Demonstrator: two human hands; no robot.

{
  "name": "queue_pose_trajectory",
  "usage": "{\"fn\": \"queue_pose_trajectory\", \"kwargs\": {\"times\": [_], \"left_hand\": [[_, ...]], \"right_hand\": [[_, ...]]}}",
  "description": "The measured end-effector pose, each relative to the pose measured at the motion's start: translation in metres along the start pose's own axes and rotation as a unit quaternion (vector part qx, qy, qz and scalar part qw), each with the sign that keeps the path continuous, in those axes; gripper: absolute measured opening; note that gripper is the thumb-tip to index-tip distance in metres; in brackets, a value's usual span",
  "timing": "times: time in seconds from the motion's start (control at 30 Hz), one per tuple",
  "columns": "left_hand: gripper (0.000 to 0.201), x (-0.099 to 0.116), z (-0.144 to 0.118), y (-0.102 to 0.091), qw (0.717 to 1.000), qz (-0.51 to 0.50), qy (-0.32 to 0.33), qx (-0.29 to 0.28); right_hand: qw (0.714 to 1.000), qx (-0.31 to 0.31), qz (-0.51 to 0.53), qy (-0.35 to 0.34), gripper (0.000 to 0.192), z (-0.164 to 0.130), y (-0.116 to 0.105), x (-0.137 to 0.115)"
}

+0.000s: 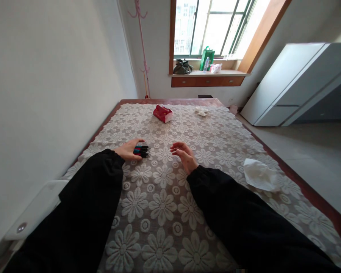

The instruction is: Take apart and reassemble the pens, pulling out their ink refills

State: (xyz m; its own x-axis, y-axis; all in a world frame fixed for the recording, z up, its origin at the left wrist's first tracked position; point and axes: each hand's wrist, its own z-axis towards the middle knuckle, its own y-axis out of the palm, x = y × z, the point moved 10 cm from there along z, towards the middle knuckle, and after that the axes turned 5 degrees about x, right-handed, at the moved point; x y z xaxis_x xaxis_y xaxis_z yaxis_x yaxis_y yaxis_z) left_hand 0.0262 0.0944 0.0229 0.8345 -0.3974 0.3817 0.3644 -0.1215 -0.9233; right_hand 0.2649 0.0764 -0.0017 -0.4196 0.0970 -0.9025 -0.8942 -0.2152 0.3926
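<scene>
Several pens (142, 151) with dark tips lie together on the flower-patterned tablecloth (162, 206), their tips pointing right. My left hand (130, 149) is closed around their left end, the thumb on the near side and the fingers on the far side. Teal and red show on the barrels; the rest is covered by the hand. To the right of the tips, my right hand (184, 154) hovers at or just over the cloth with fingers curved and apart, holding nothing.
Farther back lies a red tissue pack (163, 113), with a crumpled white tissue (201, 112) to its right. A white paper sheet (260, 175) rests near the right edge. A wall (82, 68) borders the table's left side. At lower left is a white chair back (36, 208).
</scene>
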Motion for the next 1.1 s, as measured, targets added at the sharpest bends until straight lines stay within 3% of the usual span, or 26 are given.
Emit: {"fn": "queue_pose_trajectory", "kwargs": {"times": [0.23,0.43,0.53,0.63,0.73,0.8,0.83,0.97,1.1], "left_hand": [[0.023,0.008,-0.002,-0.006,0.997,0.072,-0.017,-0.012],[0.013,0.020,-0.003,-0.020,0.997,0.078,-0.023,0.009],[0.019,0.044,-0.004,-0.038,0.997,-0.004,-0.021,0.069],[0.031,0.084,-0.007,-0.046,0.973,-0.184,0.004,0.139],[0.031,0.120,-0.009,-0.026,0.914,-0.380,0.030,0.139],[0.033,0.131,-0.009,-0.006,0.879,-0.459,0.023,0.124],[0.034,0.132,-0.008,0.005,0.876,-0.467,0.015,0.117],[0.028,0.122,-0.006,0.036,0.930,-0.350,0.000,0.113],[0.019,0.119,-0.007,0.053,0.974,-0.194,0.036,0.113]], "right_hand": [[1.000,0.006,0.003,0.000,0.023,0.000,-0.001,0.001],[0.999,0.015,-0.022,-0.028,0.019,0.001,-0.008,-0.003],[0.990,-0.025,-0.124,-0.065,0.018,0.001,-0.001,-0.017],[0.958,-0.110,-0.246,-0.099,0.025,-0.007,0.019,-0.031],[0.929,-0.151,-0.312,-0.130,0.037,-0.018,0.029,-0.044],[0.912,-0.134,-0.357,-0.148,0.029,-0.023,0.022,-0.052],[0.902,-0.122,-0.384,-0.155,0.023,-0.025,0.016,-0.054],[0.837,-0.144,-0.494,-0.184,0.014,-0.031,-0.003,-0.050],[0.783,-0.175,-0.559,-0.211,0.023,-0.038,-0.011,-0.037]]}}
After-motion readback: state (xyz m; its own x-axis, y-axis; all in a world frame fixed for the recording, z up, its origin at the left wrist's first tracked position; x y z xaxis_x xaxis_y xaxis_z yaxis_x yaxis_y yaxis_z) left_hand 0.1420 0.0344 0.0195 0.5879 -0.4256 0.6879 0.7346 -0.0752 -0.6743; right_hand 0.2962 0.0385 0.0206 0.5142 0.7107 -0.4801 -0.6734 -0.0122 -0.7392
